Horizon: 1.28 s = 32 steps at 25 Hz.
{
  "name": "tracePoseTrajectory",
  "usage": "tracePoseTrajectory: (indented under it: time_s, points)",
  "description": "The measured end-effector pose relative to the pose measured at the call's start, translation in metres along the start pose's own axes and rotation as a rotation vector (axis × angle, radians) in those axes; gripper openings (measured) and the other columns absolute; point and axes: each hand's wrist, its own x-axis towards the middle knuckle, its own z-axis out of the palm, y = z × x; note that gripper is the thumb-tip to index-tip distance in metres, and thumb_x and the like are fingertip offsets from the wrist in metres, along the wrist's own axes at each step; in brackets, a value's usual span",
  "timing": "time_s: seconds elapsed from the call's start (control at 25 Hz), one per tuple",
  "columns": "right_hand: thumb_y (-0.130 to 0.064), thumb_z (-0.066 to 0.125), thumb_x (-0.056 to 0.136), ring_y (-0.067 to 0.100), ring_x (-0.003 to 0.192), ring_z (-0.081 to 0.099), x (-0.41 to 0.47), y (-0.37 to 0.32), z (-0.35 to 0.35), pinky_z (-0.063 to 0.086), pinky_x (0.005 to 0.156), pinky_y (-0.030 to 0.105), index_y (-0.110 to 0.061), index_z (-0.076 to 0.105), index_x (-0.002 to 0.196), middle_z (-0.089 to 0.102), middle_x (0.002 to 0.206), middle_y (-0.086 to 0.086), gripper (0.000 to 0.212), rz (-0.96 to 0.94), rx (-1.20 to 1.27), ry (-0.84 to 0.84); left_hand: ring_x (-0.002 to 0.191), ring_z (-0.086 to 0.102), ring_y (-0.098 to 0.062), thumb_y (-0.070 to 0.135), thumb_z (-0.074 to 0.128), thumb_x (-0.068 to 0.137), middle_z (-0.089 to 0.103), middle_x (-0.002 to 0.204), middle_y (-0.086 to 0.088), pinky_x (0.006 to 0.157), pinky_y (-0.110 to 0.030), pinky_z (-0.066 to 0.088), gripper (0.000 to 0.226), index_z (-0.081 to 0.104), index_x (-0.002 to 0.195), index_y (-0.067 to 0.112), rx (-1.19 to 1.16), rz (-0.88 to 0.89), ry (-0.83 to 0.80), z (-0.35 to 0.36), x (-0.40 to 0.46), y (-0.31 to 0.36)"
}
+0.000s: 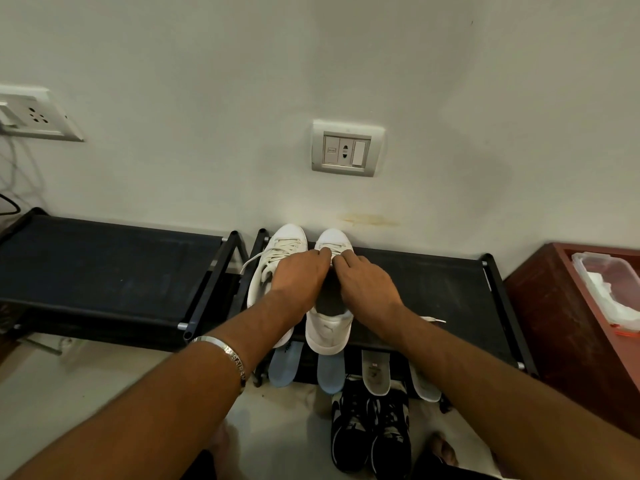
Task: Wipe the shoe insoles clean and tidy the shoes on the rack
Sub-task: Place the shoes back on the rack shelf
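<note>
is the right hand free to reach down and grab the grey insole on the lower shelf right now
Probably not at once: the right hand is busy, its fingers pinching at the laces of the right white shoe. The path looks open, though; the grey insole sticks out from the lower shelf uncovered.

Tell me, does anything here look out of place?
Yes. Four insoles stick out from the lower shelf, out of their shoes. A loose lace trails across the rack, and the black sneakers sit on the floor.
</note>
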Motion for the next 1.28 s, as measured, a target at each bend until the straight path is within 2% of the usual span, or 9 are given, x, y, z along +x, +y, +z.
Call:
tracePoseTrajectory:
  time_s: [0.16, 0.32, 0.44, 0.56, 0.64, 0.72, 0.88, 1.16, 1.28]
  points:
    - [-0.011, 0.068, 0.087, 0.026, 0.106, 0.060, -0.004, -0.002, 0.002, 0.054, 0.087, 0.036, -0.013, 0.042, 0.135, 0.054, 0.129, 0.011, 0.055, 0.081, 0.062, -0.027, 0.096, 0.066, -0.030, 0.014, 0.053, 0.095, 0.065, 0.110, -0.010, 0.068, -0.035, 0.038, 0.039, 0.039, 0.130, 0.011, -0.017, -0.035, -0.009, -0.001, 0.002, 0.004]
    - [-0.011, 0.055, 0.097, 0.027, 0.101, 0.062, 0.004, 0.006, -0.003, 0.051, 0.084, 0.035, -0.016, 0.042, 0.137, 0.059, 0.122, 0.010, 0.043, -0.010, 0.068, -0.026, 0.091, 0.064, -0.027, 0.016, 0.052, 0.096, 0.065, 0.107, -0.010, 0.067, -0.034, 0.038, 0.040, 0.036, 0.133, 0.013, -0.006, -0.020, -0.037, -0.005, 0.001, 0.000]
    - [-0.019, 0.048, 0.101, 0.026, 0.106, 0.062, 0.007, 0.019, -0.005, 0.052, 0.089, 0.035, -0.022, 0.039, 0.142, 0.061, 0.126, 0.009, 0.041, -0.109, 0.124, -0.065, 0.081, 0.057, -0.024, 0.014, 0.050, 0.096, 0.064, 0.106, -0.009, 0.066, -0.034, 0.037, 0.037, 0.037, 0.131, 0.013, 0.015, -0.012, -0.038, -0.007, 0.002, 0.002]
    - [-0.020, 0.042, 0.102, 0.026, 0.103, 0.061, 0.017, 0.034, -0.013, 0.044, 0.082, 0.029, -0.023, 0.051, 0.135, 0.065, 0.121, 0.008, 0.035, -0.162, 0.262, -0.112, 0.087, 0.063, -0.028, 0.011, 0.051, 0.095, 0.065, 0.106, -0.010, 0.065, -0.034, 0.037, 0.040, 0.036, 0.132, 0.013, 0.042, 0.025, -0.019, -0.005, 0.003, -0.001]
    - [-0.011, 0.045, 0.098, 0.030, 0.093, 0.062, 0.029, 0.044, -0.016, 0.044, 0.075, 0.033, -0.019, 0.059, 0.127, 0.068, 0.110, 0.011, 0.034, -0.183, 0.260, -0.171, 0.090, 0.064, -0.029, 0.012, 0.054, 0.095, 0.065, 0.106, -0.011, 0.065, -0.034, 0.037, 0.041, 0.037, 0.132, 0.014, 0.046, 0.053, -0.031, -0.006, 0.006, -0.006]
    - [-0.008, 0.047, 0.096, 0.027, 0.090, 0.062, 0.037, 0.051, -0.017, 0.047, 0.076, 0.035, -0.017, 0.062, 0.122, 0.070, 0.107, 0.010, 0.032, -0.173, 0.301, -0.223, 0.091, 0.064, -0.030, 0.011, 0.055, 0.094, 0.065, 0.106, -0.012, 0.065, -0.035, 0.039, 0.040, 0.039, 0.131, 0.014, 0.027, 0.083, -0.075, -0.008, 0.014, -0.012]
    - [-0.008, 0.050, 0.097, 0.017, 0.084, 0.056, 0.043, 0.055, -0.019, 0.035, 0.072, 0.022, -0.014, 0.064, 0.118, 0.069, 0.106, 0.008, 0.026, -0.148, 0.350, -0.246, 0.091, 0.065, -0.032, 0.008, 0.056, 0.092, 0.065, 0.106, -0.014, 0.068, -0.036, 0.045, 0.038, 0.043, 0.127, 0.014, -0.031, 0.123, -0.112, -0.008, 0.024, -0.021]
    - [-0.011, 0.049, 0.097, 0.028, 0.093, 0.058, 0.030, 0.042, -0.013, 0.036, 0.071, 0.030, -0.013, 0.060, 0.115, 0.066, 0.107, 0.012, 0.022, -0.043, 0.382, -0.169, 0.088, 0.064, -0.034, 0.005, 0.051, 0.093, 0.064, 0.104, -0.016, 0.067, -0.041, 0.047, 0.034, 0.039, 0.125, 0.005, -0.006, 0.125, -0.135, -0.006, 0.020, -0.022]
    - [-0.021, 0.057, 0.097, 0.021, 0.081, 0.059, 0.026, 0.040, -0.017, 0.042, 0.071, 0.030, -0.014, 0.063, 0.112, 0.067, 0.102, 0.008, 0.018, 0.018, 0.438, -0.153, 0.090, 0.064, -0.033, 0.014, 0.053, 0.097, 0.064, 0.107, -0.015, 0.072, -0.043, 0.051, 0.031, 0.039, 0.123, 0.007, -0.091, 0.147, -0.170, -0.005, 0.019, -0.023]
